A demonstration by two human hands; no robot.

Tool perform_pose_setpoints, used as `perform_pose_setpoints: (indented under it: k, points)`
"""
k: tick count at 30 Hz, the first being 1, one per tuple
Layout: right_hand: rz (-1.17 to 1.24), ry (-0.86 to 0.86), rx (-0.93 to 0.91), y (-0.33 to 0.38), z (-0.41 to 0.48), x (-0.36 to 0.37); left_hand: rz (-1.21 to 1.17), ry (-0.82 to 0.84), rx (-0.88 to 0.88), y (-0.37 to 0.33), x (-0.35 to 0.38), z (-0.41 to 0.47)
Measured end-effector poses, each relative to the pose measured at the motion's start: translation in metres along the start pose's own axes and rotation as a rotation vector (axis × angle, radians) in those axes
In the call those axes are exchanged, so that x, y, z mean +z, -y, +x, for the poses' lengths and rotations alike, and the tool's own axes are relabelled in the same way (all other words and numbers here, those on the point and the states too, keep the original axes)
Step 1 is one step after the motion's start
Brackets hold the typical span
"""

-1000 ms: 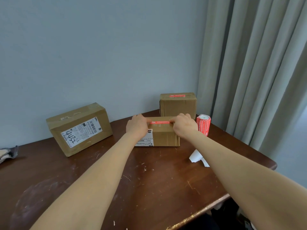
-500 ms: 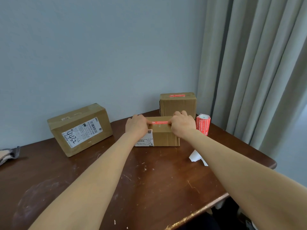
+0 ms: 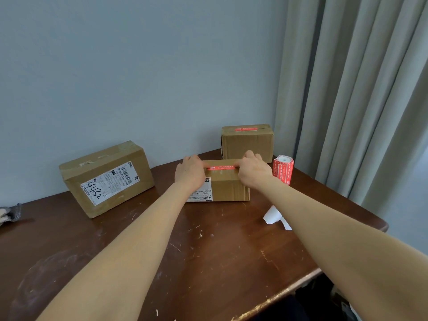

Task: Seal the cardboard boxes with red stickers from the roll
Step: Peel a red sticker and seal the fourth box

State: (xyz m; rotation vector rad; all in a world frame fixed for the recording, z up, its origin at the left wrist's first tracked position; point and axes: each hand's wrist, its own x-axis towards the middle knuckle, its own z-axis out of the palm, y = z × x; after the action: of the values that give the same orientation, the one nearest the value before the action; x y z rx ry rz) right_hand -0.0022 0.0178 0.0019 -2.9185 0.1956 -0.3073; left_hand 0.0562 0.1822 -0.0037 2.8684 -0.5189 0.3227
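Note:
A small cardboard box (image 3: 222, 188) stands mid-table with a red sticker (image 3: 221, 167) lying along its top seam. My left hand (image 3: 190, 172) presses the sticker's left end and my right hand (image 3: 254, 171) presses its right end; both ends are hidden under my fingers. The roll of red stickers (image 3: 283, 169) stands upright just right of the box. Behind it, a second box (image 3: 246, 144) carries a red sticker (image 3: 246, 129) on its top. A larger box (image 3: 106, 179) with a white shipping label sits at the left, with no red sticker visible on it.
White backing paper (image 3: 273, 215) lies on the dark wooden table (image 3: 208, 251) under my right forearm. Grey curtains (image 3: 359, 100) hang at the right, past the table's corner. A bit of cloth (image 3: 9, 213) shows at the left edge. The wall runs behind the boxes.
My right hand has shifted slightly along the box top, with its fingers reaching further over the sticker's right end. The left hand and the boxes stayed put.

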Motion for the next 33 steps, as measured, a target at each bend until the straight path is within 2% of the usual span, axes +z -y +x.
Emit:
perform_pose_setpoints:
  k: [11, 19, 28, 33]
  points:
    - [-0.021, 0.014, 0.007, 0.002, 0.003, -0.001, -0.011, -0.007, -0.065, -0.002, 0.004, 0.002]
    - [0.01, 0.064, -0.086, -0.005, -0.008, -0.013, -0.081, 0.01, -0.061, 0.003, 0.0, -0.006]
    - [-0.051, 0.023, -0.063, 0.0, -0.008, -0.01, 0.051, -0.001, 0.055, 0.0, 0.0, -0.012]
    - [-0.012, 0.044, -0.054, -0.002, -0.009, -0.006, 0.035, 0.021, 0.035, 0.001, -0.002, -0.013]
